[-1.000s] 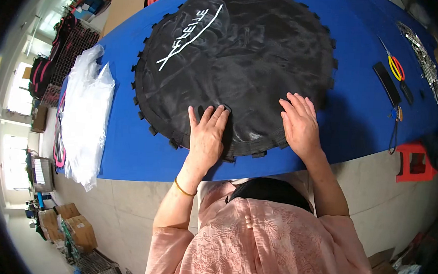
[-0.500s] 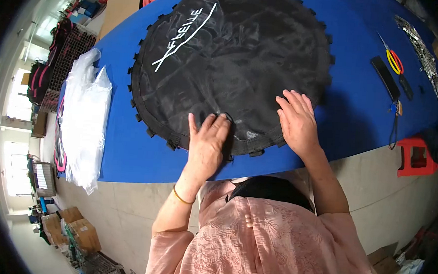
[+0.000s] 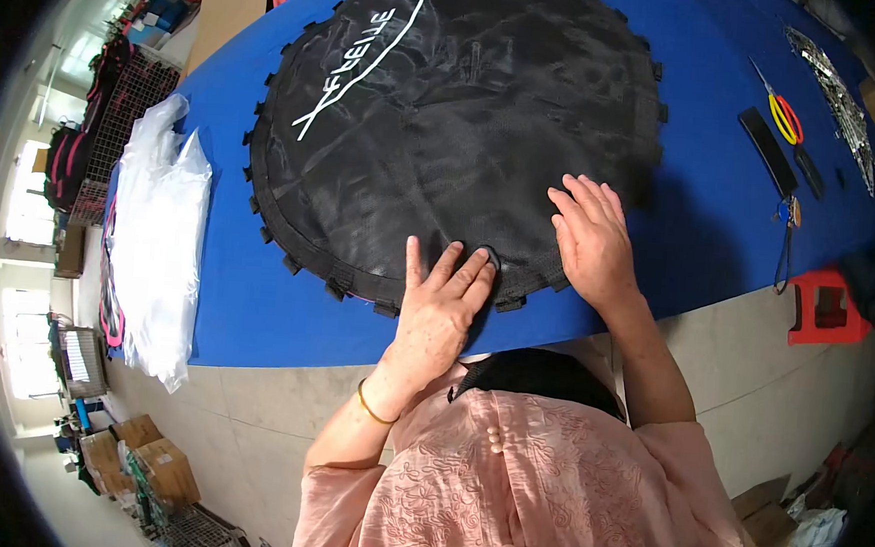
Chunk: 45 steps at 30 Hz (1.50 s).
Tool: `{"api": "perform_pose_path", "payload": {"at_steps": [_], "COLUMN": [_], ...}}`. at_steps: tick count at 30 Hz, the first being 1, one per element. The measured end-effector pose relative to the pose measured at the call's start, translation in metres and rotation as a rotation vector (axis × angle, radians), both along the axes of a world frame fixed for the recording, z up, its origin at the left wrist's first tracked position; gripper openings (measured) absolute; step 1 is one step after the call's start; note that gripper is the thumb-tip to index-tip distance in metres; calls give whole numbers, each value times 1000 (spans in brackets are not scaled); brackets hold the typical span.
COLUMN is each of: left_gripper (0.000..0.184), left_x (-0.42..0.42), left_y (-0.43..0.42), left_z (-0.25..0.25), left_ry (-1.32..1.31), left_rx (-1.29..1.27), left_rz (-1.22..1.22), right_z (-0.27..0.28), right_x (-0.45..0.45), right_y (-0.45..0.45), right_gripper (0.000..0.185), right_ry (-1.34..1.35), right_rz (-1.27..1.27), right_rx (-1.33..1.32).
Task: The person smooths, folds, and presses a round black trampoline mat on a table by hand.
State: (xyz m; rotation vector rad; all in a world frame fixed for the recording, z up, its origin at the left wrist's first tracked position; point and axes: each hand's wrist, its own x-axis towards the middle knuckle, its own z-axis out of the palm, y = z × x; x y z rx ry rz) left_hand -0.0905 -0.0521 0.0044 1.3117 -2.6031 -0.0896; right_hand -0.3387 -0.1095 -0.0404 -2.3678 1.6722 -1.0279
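A round black mesh mat (image 3: 445,144), like a small trampoline mat, lies flat with webbing tabs around its rim and white lettering at its upper left. On its near edge rests my left hand (image 3: 442,309), palm down with fingers spread. My right hand (image 3: 595,241) is at the near right part of the mat, fingers stretched out and close together, thumb side toward the left hand. Neither hand grips anything. Whether the right palm presses on the mat I cannot tell.
The mat lies on a blue-covered table (image 3: 244,322). Clear plastic bags (image 3: 159,246) hang over its left edge. Scissors (image 3: 786,119), a black flat bar (image 3: 767,153) and a heap of shiny metal pieces (image 3: 834,102) lie on the right. A red stool (image 3: 829,308) stands beyond the near right edge.
My left hand has slid to the right along the mat's near edge, toward my right hand. The right hand has hardly moved. The view has shifted slightly.
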Motion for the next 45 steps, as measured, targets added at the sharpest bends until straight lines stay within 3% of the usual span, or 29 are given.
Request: {"api": "perform_pose_path", "payload": {"at_steps": [13,24,35,45], "left_gripper": [47,50,48,47], "left_x": [-21,-5,20,-14], "left_y": [-17,-48,-4,-23], "left_z": [-9,-12,5,-5], "left_ry": [49,-9,-39,27], "left_rx": [-38,-80,11,-20], "left_rz": [-53,39,61,-111], "right_z": [2,1,0,1], "right_x": [0,0,0,0], "right_y": [-1,0,0,-1], "right_gripper": [30,30,31,30], "right_ry": [22,6,2,26], "right_rz": [-1,4,7,7], "right_rx": [-5,1,-1,-11]}}
